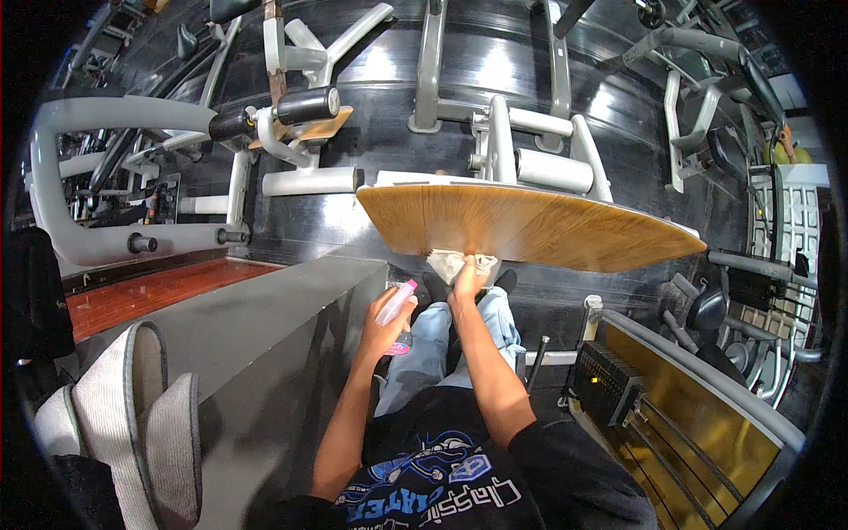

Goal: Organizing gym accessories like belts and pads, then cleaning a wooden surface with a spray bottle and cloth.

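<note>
My left hand (389, 321) grips a spray bottle (397, 305) with a pink and white trigger head, held in front of my left thigh. Part of the bottle's body shows below the fingers. In my right hand (469, 281) is a pale, crumpled cloth (450, 264), which meets the near edge of a wood-grain panel (517, 222). This broad panel is mounted on a light grey metal gym-machine frame (501, 142). Whether the cloth presses on the panel's face or only its edge, I cannot tell.
A grey ledge (298, 298) runs along my left, with grey fabric slippers (119, 391) near it. At upper left stands a gym machine with black rollers (308, 106). To my right is a framed weight stack (606, 381) with a yellowish panel. Dark flooring (371, 132) lies between machines.
</note>
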### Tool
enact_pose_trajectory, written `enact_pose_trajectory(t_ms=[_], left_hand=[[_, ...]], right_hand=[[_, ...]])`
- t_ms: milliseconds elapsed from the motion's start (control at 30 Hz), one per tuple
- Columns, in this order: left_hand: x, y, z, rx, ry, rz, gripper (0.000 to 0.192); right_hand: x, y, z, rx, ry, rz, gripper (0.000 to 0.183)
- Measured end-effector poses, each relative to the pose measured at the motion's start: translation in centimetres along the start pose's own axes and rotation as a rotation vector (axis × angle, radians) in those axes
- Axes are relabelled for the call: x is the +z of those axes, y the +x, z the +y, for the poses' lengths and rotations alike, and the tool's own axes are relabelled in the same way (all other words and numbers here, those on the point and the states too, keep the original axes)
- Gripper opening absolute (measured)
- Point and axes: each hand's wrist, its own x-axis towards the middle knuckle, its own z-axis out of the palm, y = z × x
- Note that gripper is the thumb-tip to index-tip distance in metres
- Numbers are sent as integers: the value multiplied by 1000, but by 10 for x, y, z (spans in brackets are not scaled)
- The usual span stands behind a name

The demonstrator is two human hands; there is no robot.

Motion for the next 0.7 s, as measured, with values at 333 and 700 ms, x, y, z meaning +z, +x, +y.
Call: enact_pose_trajectory(t_ms=[333,700], left_hand=[[-7,-3,-12,-52,-36,12,16],[4,2,-4,-29,-44,-22,15]], right_hand=[[-9,-14,-48,-47,27,-208,33],[-41,46,-13,153,-120,-130,42]])
